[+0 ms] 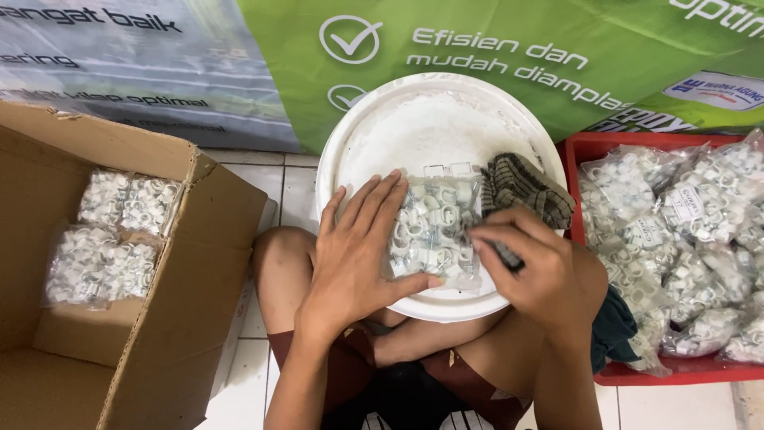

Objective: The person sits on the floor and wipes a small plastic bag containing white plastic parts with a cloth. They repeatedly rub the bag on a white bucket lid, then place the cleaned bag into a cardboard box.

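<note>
Tiled floor (pixel 263 187), white lid (pixel 350 151) on the lap: a bag (pixel 434 231) of clips lies there, soft, light, slippery. Left hand (pixel 358 255) presses it flat, open; right hand (pixel 529 267) pinches its edge.

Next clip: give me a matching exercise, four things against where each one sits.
Things:
1. cardboard box
2. red tray
3. checked cloth
4. left hand

Places:
A. lying on the white lid, above the right hand
B. at the right edge, full of clip bags
C. pressed flat on the clear clip bag
D. at the left edge, two clip bags inside

Pairs: 1-D, 2-B, 3-A, 4-C
</note>
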